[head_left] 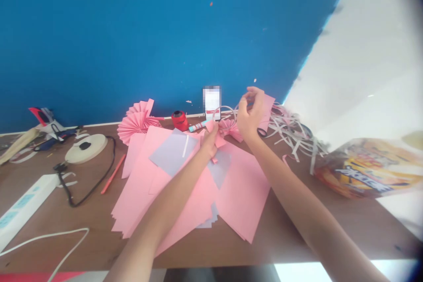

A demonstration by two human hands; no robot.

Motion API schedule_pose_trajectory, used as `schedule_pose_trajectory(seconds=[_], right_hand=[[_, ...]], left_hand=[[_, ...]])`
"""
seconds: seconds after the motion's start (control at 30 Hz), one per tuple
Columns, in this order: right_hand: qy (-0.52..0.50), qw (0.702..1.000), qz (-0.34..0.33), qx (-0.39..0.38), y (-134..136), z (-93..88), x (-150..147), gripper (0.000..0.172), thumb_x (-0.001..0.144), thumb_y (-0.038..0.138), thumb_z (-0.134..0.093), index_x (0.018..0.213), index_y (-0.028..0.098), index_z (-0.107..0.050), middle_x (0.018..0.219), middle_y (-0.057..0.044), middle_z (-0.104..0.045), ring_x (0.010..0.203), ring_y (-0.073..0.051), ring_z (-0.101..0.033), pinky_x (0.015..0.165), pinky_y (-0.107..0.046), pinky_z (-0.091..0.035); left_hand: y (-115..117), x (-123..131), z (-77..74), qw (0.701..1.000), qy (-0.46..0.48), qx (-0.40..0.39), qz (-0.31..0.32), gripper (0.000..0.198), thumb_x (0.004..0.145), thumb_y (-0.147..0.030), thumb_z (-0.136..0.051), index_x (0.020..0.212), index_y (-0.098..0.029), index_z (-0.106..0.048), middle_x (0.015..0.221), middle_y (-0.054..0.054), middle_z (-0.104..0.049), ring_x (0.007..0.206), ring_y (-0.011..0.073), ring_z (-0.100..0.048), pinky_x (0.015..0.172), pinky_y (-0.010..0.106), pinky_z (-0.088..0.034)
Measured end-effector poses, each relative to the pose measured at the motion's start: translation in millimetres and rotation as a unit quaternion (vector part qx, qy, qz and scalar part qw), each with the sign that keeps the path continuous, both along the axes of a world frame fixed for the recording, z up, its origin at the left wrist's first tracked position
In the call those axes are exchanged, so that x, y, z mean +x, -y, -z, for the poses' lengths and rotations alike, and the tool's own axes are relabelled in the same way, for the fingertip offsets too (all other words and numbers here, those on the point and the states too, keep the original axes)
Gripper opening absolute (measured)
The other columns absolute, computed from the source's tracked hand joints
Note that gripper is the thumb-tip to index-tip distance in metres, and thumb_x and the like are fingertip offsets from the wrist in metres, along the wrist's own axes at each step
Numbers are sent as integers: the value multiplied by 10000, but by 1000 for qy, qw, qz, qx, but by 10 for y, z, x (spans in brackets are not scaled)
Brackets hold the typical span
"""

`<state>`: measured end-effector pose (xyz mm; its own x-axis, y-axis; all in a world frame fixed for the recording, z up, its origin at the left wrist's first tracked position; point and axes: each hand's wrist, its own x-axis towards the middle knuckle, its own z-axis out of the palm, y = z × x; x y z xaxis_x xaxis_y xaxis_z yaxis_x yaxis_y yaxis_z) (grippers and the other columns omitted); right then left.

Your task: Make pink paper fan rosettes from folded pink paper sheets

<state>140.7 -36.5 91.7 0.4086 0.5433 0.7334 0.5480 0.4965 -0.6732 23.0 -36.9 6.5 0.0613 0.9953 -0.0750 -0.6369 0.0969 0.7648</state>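
Observation:
My left hand (209, 142) is closed on a small piece of folded pink paper (219, 141), above the middle of the paper pile. My right hand (251, 112) is raised to the right of it, fingers curled inward; whether something thin is between them I cannot make out. A thin pale loop (225, 108) shows between the two hands. Beneath my arms lie overlapping pink sheets (243, 185) and grey-lilac squares (170, 152), one with a short white strip (185, 146) on it. Behind my left hand is a pleated pink paper piece (233, 128).
Pleated pink fans (137, 121), a red tape roll (179, 120), a glue stick (197, 126) and a propped phone (212, 102) line the blue wall. At left are a red pen (113, 174), a cream roll (92, 147) and a power strip (28, 205). Paper strips (294, 130) and a snack bag (370, 169) lie right.

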Motion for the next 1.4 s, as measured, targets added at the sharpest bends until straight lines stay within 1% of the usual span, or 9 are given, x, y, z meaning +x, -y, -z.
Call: schedule_pose_trajectory(seconds=[0.13,0.27,0.4,0.53,0.67,0.97,1.13,1.27,1.4], right_hand=[[17,994,-50,-91,1,-7,-36,405,987,388,-250,1338,221,-364,1163,-118,-567,877,-185,-624,793,-330,-486],[-45,976,-82,-197,-14,-29,-42,554,997,515,-131,1477,239,-157,1221,-153,-553,885,-207,-659,753,-333,-493],[-103,930,-204,-288,-70,-43,-24,578,963,595,-238,1416,237,-265,942,-95,-637,789,-214,-653,681,-329,-504],[-138,879,-345,-298,-78,-49,-39,590,927,551,-392,1390,203,-280,723,-13,-599,642,-175,-609,630,-304,-496],[-91,869,-417,-252,-23,-94,-23,681,852,475,-582,1413,228,-284,744,10,-606,645,-144,-584,630,-278,-496],[-76,938,-299,-155,-67,-221,126,463,878,368,-561,1306,296,-398,841,-16,-639,524,-110,-521,514,-269,-466],[-66,943,-254,-207,-95,-207,176,405,857,295,-554,1240,267,-426,870,-33,-652,508,-112,-517,496,-274,-457],[-60,924,-249,-284,-95,-176,182,440,874,268,-489,1295,257,-362,886,-47,-657,529,-128,-538,506,-280,-446],[16,940,-205,-271,-58,-180,180,481,907,267,-406,1371,279,-284,1008,-88,-651,664,-166,-622,568,-287,-446]], left_hand=[[1,-2,-19,1000,15,-25,-11,409,664,-520,-784,783,-165,-620,610,-23,-534,561,92,-502,652,264,-420],[2,-14,-26,999,40,-15,-5,418,657,-527,-786,770,-162,-617,594,-21,-518,544,84,-489,612,241,-428],[18,-18,-38,998,61,-4,1,388,676,-483,-790,773,-157,-604,605,-24,-517,557,81,-492,613,229,-442],[24,-8,-64,998,56,-14,-12,339,740,-459,-747,789,-152,-612,630,-9,-554,572,88,-512,635,238,-444],[7,12,-47,999,28,-26,-20,345,780,-486,-701,865,-159,-637,720,25,-628,651,122,-581,731,286,-478],[53,62,25,995,6,43,94,496,823,-595,-573,990,-141,-686,939,111,-699,936,234,-645,861,344,-463],[89,69,-9,997,-13,36,67,422,778,-497,-670,1025,-156,-666,1023,94,-691,1029,236,-619,914,347,-440],[95,68,4,992,-64,95,43,398,686,-333,-786,1026,-202,-628,978,38,-677,929,181,-626,856,315,-448],[89,59,22,990,-78,117,31,371,671,-321,-799,955,-220,-583,870,-5,-643,797,132,-612,761,265,-453]])
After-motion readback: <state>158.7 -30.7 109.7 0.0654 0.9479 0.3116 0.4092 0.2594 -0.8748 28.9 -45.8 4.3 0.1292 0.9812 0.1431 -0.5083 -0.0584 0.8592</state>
